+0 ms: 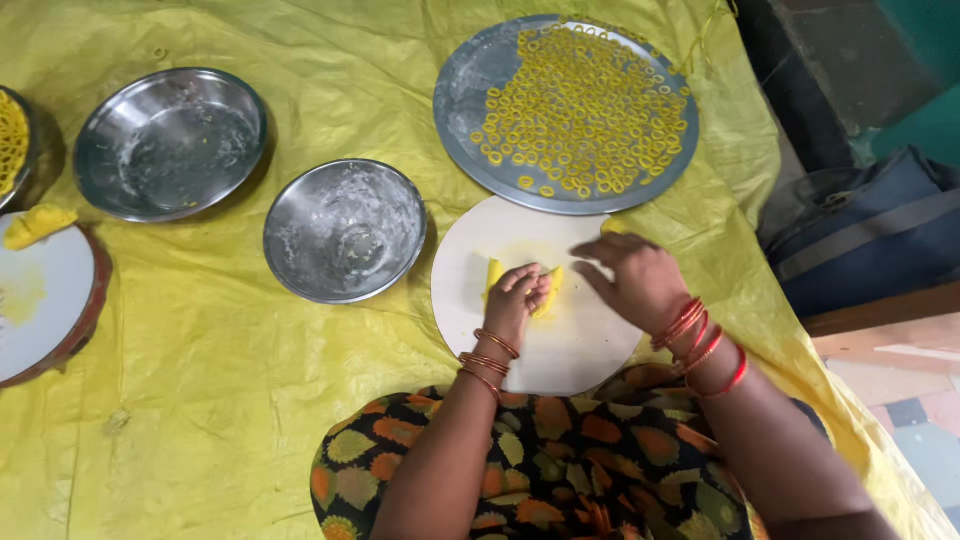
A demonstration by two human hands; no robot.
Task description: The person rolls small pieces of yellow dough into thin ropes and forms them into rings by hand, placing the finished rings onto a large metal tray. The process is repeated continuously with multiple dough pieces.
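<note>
A crinkled yellow plastic sheet (200,400) is spread over the floor, and everything is laid on it. Far left of the round white rolling board (580,345), a second white board with a brown rim (45,300) is cut off by the picture's edge, with a lump of yellow dough (35,225) at its top. To the left of the rolling board and farther from the person, a shallow steel bowl (170,143) is seen, dull and dusted with flour. Just beside the rolling board's left edge a smaller steel bowl (345,230) is set, likewise floured.

On the rolling board, a strip of soft yellow dough (494,273) is pressed under the left hand (518,300), whose grip is curled shut on it; thin orange bangles are worn at the wrist. Directly beyond the rolling board and touching its far edge, a flat round steel plate (470,85) is covered with many small yellow dough rings (590,110). Over the rolling board's right part the right hand (640,280) is held, fingers spread and flat, nothing gripped; red bangles are stacked on its wrist. Right of the rolling board, past the sheet's edge, a dark blue bag (870,230) is lying.
</note>
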